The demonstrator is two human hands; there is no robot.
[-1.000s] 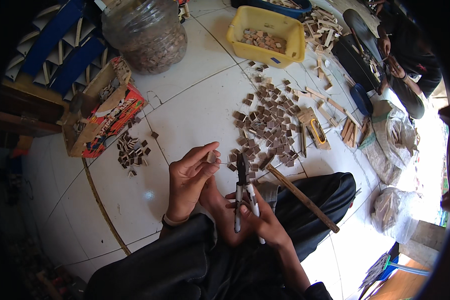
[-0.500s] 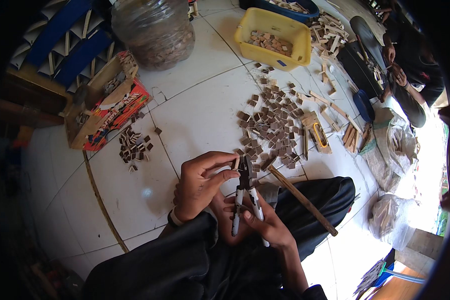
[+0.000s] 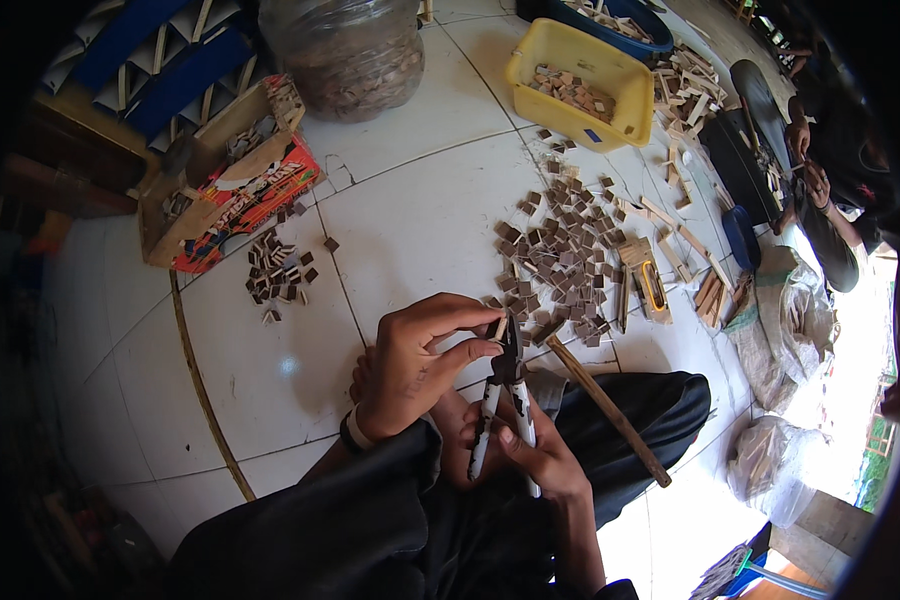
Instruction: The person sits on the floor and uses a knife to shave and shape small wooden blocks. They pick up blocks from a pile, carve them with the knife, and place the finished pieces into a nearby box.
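Between the thumb and fingers of my left hand [image 3: 422, 365] is a small wooden tile [image 3: 501, 327], held at the jaws of the pliers [image 3: 508, 365]. My right hand [image 3: 540, 455] grips the pliers by their white, worn handles. Whether the jaws touch the tile I cannot tell. Beyond the pliers lies a spread of small dark brown square tiles [image 3: 568, 250] with pale edges. A smaller heap of such tiles [image 3: 278, 268] is to the left of my hands. A wooden stick [image 3: 610, 412] lies across my right leg.
An open red box [image 3: 255, 205] stands far left beside a plastic bag [image 3: 355, 70] of pieces. A yellow tub [image 3: 610, 90] holds small pieces. A wooden block with a yellow-handled tool [image 3: 652, 285] lies right of the tiles. Another person's hands [image 3: 815, 180] work at far right.
The whole view has shifted a little, with the surroundings moving right. My hands keep the tile and pliers together; the pliers' handles look slightly closer together.
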